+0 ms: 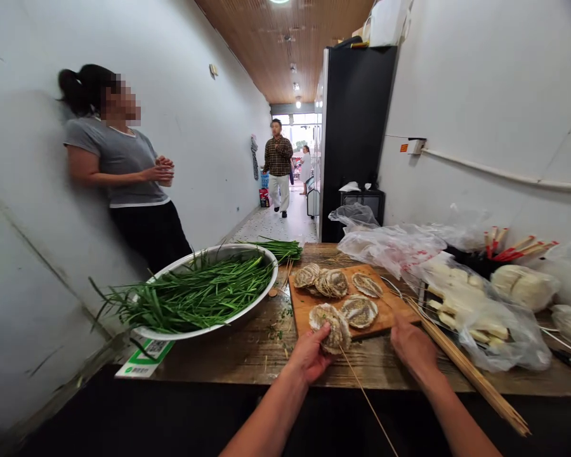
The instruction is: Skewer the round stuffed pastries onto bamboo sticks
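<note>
- Wooden worktop [247, 355] spans the lower middle of the frame, running from the lower left to the right edge.
- Metal basin [247, 311], left of centre, holds a heap of green chives [195, 295]; a person in a grey top leans on the wall at upper left.
- Clear plastic bags [485, 317] with pale food lie at right, near red-tipped chopsticks [514, 251].
- Orange cutting board [304, 304] at centre carries several ridged mushroom slices [359, 311].
- Bundle of bamboo skewers [471, 374] slants toward the lower right, just beside the right hand [413, 346], whose grip I cannot tell from here.
- Left hand [309, 355], centre bottom, has its grip closed around one mushroom piece [335, 330] at the board's near edge, with a thin skewer [366, 400] running from it toward the bottom edge.
</note>
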The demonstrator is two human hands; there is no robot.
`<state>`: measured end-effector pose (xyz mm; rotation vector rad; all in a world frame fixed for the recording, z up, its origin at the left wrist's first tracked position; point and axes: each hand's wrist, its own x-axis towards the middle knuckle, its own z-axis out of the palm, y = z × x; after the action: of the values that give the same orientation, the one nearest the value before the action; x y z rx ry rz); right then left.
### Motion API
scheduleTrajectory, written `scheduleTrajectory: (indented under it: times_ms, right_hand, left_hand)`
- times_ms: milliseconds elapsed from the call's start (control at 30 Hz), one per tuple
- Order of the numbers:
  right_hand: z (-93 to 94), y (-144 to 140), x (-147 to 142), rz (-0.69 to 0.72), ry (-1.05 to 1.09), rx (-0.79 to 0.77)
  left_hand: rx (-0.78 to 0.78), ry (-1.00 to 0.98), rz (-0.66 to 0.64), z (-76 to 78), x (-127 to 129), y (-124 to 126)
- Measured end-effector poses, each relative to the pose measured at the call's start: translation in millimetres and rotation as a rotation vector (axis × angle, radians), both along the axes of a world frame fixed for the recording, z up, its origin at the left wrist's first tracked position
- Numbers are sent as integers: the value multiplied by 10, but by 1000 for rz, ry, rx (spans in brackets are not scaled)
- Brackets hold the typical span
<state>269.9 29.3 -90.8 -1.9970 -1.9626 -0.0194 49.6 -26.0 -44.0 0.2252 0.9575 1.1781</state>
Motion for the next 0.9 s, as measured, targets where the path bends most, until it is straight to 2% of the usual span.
scheduleTrajectory:
  times_ms: [167,300,367,467,567,667,800,900]
  right_hand:
    - [41,1,-19,-30,16,-33]
    - [167,-4,-39,-9,63,-107]
    - [246,-117,-95,0,135,-51]
    - [302,-431,-259,206,410,-37]
    - [216,-762,-467,401,755,-218]
    - [52,-951,-632,407,1036,-319]
    - [-50,-1013,-709,406,1119,-324]
    - [-9,-1032,-704,407,1089,-274]
  left_hand:
    - [32,12,-49,0,15,12]
    - [52,17,-69,-29,9,28]
    - [67,22,-81,-41,6,26]
    - [101,21,-76,-38,15,9]
    - [146,5,-85,-11,39,-15]
    - [185,0,-124,22,57,-40]
    - [205,25,-174,52,63,-53]
    - [182,18,-111,58,70,-27]
